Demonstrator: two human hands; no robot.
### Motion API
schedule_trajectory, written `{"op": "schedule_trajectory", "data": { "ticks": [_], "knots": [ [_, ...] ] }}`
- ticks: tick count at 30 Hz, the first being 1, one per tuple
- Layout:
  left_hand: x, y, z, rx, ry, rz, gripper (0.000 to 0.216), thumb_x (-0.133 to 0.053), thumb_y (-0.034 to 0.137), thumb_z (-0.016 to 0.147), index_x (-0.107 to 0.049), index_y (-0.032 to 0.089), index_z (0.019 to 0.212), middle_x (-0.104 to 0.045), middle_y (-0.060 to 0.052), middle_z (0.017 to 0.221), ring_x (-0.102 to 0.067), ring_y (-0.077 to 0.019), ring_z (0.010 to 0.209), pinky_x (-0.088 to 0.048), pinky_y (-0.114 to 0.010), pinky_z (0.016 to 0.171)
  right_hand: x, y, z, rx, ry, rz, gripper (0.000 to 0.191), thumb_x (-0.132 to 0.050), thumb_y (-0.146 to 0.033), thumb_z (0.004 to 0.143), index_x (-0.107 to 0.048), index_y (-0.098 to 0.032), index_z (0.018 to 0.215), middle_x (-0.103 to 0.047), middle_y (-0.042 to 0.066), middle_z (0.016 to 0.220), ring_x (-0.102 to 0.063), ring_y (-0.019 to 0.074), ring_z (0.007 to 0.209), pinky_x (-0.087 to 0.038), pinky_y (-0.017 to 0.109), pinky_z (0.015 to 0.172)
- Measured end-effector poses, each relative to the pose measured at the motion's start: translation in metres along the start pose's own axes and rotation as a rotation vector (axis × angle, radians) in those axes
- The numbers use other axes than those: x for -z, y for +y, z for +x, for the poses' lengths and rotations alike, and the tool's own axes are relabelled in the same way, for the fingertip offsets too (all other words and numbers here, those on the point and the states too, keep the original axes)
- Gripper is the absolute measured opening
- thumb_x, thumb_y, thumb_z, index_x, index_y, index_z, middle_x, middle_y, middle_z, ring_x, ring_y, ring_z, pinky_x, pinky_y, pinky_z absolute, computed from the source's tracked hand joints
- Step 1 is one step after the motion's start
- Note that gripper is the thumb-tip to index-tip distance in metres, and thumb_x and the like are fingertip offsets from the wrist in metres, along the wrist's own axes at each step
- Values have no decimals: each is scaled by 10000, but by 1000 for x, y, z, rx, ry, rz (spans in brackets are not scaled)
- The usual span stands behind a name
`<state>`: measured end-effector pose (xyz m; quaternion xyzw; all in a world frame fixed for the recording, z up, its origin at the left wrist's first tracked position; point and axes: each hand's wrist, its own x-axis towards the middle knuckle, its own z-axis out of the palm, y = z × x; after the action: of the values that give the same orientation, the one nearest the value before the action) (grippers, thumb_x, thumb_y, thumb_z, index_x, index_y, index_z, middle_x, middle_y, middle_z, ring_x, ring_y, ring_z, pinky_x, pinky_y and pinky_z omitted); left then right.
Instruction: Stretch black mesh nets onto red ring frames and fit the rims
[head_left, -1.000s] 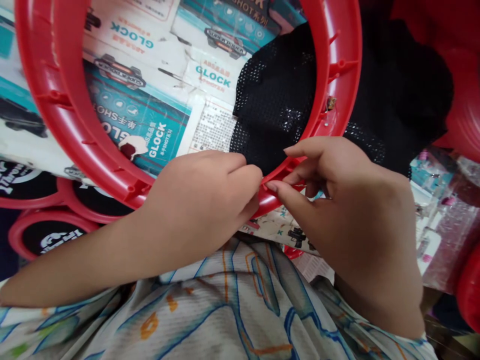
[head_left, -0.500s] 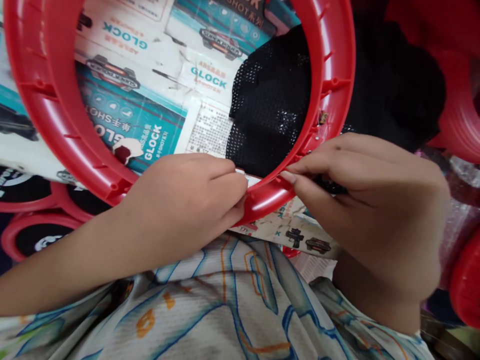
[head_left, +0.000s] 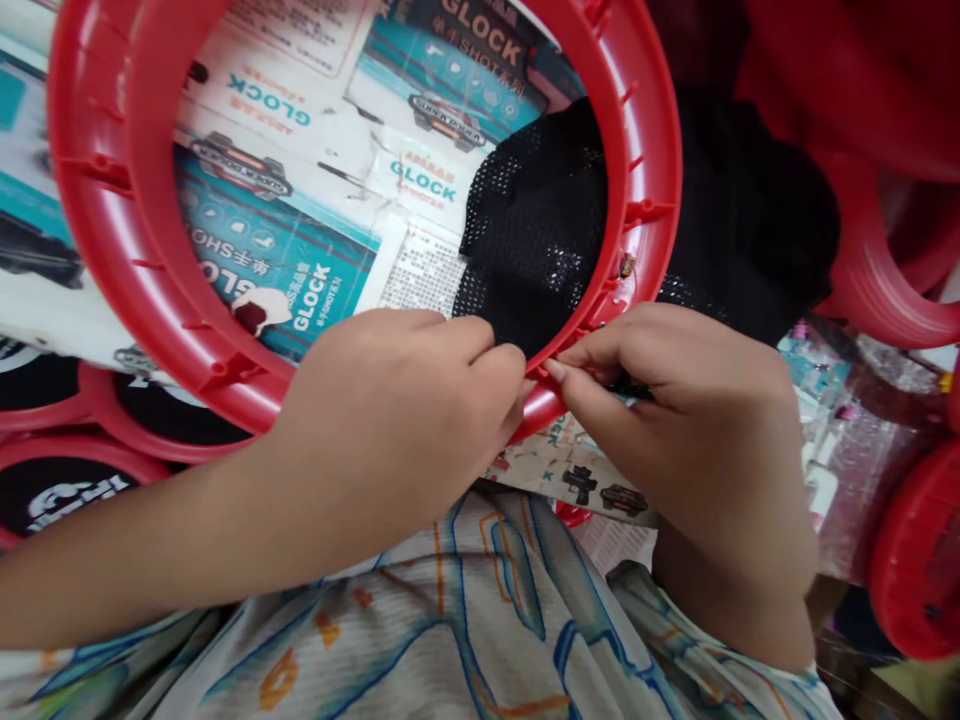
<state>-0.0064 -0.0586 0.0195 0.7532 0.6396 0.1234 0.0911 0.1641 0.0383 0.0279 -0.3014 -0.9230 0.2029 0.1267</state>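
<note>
A large red plastic ring (head_left: 112, 240) with a ribbed channel lies over printed cardboard. My left hand (head_left: 409, 400) is closed over its near rim, fingers curled down and partly hidden. Just to the right, my right hand (head_left: 690, 420) pinches thumb and forefinger together at the channel; whatever lies between the fingertips is too small to make out. A small brassy part (head_left: 627, 265) sits in the channel above my right hand, with what look like fine wires beside it. Black mesh fabric (head_left: 536, 220) shows through the ring and beyond its right side.
Flattened cardboard with GLOCK print (head_left: 300, 200) covers the work surface. Red-rimmed black discs (head_left: 75, 490) lie at the lower left. More red rings (head_left: 892, 270) are piled at the right, near clear plastic wrap (head_left: 862, 480) and another red round part (head_left: 919, 540).
My left hand has shifted right along the rim and my right hand left, narrowing the gap between them. The right-hand pinch stays closed. The whole view has shifted slightly.
</note>
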Motion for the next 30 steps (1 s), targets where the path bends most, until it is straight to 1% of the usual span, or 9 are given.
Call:
{"op": "schedule_trajectory", "data": {
  "ticks": [3, 7, 10, 13, 16, 20, 23, 26, 30],
  "knots": [
    [-3, 3, 2, -10, 8, -19, 315, -470, 137, 942, -656, 198, 694, -638, -47, 610, -618, -229, 538, -326, -338, 497, 5, 0, -1, -40, 13, -23, 152, -711, -117, 863, -679, -206, 744, -728, 25, 755, -697, 189, 726, -521, 329, 650],
    [-6, 4, 1, 15, 27, 10, 331, -474, 117, 934, -602, 204, 641, -597, -27, 568, -567, -199, 484, -291, -327, 473, 12, 1, -1, -65, 23, -4, 159, -726, -100, 878, -687, -239, 813, -760, -15, 830, -736, 181, 809, -581, 324, 761],
    [-7, 2, 0, 11, 29, 16, 333, -472, 117, 931, -582, 208, 630, -580, -22, 557, -541, -190, 476, -269, -324, 477, 13, 4, 0, -40, 11, 21, 165, -704, -82, 889, -692, -237, 832, -764, -18, 858, -745, 175, 842, -599, 320, 793],
    [-8, 0, 0, -8, 12, 1, 346, -463, 132, 938, -561, 215, 617, -560, -16, 544, -515, -183, 469, -250, -323, 485, 11, 9, 2, 10, 55, 20, 133, -720, -108, 891, -700, -237, 861, -761, -15, 859, -741, 171, 835, -608, 317, 789],
    [-10, -1, -1, -39, 15, -14, 342, -473, 143, 945, -565, 217, 624, -559, -13, 538, -516, -186, 469, -252, -325, 489, 7, 13, 3, 19, 90, -7, 153, -705, -76, 884, -698, -229, 867, -756, -3, 861, -732, 171, 825, -607, 317, 776],
    [-12, -1, -3, -26, 38, -10, 308, -493, 115, 924, -582, 218, 647, -579, -21, 548, -551, -212, 478, -281, -342, 484, 5, 14, 4, 12, 59, -25, 148, -698, -74, 873, -689, -212, 819, -756, 17, 851, -734, 197, 843, -605, 349, 805],
    [-12, -1, -5, -64, 36, -11, 306, -499, 107, 914, -574, 229, 644, -568, -20, 541, -560, -220, 481, -291, -349, 477, 5, 11, 3, -16, 38, -72, 164, -699, -98, 881, -684, -228, 782, -753, 23, 831, -735, 217, 842, -597, 364, 815],
    [-11, -3, -5, -86, 20, -17, 333, -469, 115, 932, -565, 239, 638, -552, -16, 528, -555, -216, 478, -292, -344, 474, 6, 7, 2, -39, 56, -95, 192, -694, -113, 890, -680, -245, 752, -738, 14, 783, -721, 209, 782, -582, 357, 770],
    [-13, -4, -6, -93, 35, -27, 331, -468, 90, 921, -572, 235, 643, -561, -22, 543, -578, -219, 485, -325, -356, 476, 7, 6, 1, -76, 95, -33, 185, -755, -103, 849, -695, -241, 741, -741, -7, 767, -710, 182, 722, -562, 323, 705]
  ]
}}
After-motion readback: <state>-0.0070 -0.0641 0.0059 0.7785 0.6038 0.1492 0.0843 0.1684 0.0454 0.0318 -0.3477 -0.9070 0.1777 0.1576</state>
